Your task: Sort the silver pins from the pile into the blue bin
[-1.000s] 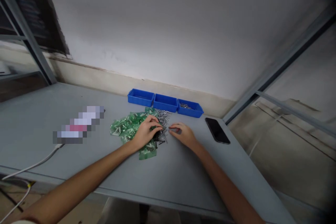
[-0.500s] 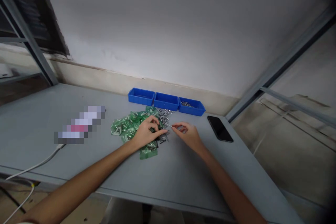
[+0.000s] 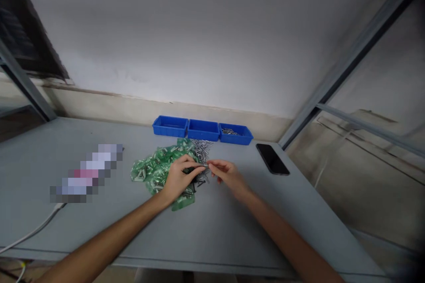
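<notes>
Screws (image 3: 202, 149): here they are, a loose silver heap on the grey table (image 3: 219, 230), just in front of the blue trays, with a few dark screws (image 3: 201, 183) at the near edge, close by the left hand.
Right hand (image 3: 229, 176): in from the side, thumb and forefinger pinching a thin silver screw (image 3: 205, 165) over the heap.
Left hand (image 3: 181, 177): right up against it, thumb and forefinger reaching the same spot; whether they grip the screw too, one cannot tell, the meeting point is so small. The palm is above the edge of the green bags.
Green bags (image 3: 156, 169): a crinkled pile left of the heap, metal parts showing through.
Blue trays: three in a row near the wall, left tray (image 3: 170, 132), middle tray (image 3: 203, 135) and right tray (image 3: 235, 140), silver screws lying in the right one.
Phone (image 3: 272, 159): flat on the table, right of the trays, screen dark.
Cable (image 3: 38, 229): white, running to a pixelated item (image 3: 88, 172) at far left.
</notes>
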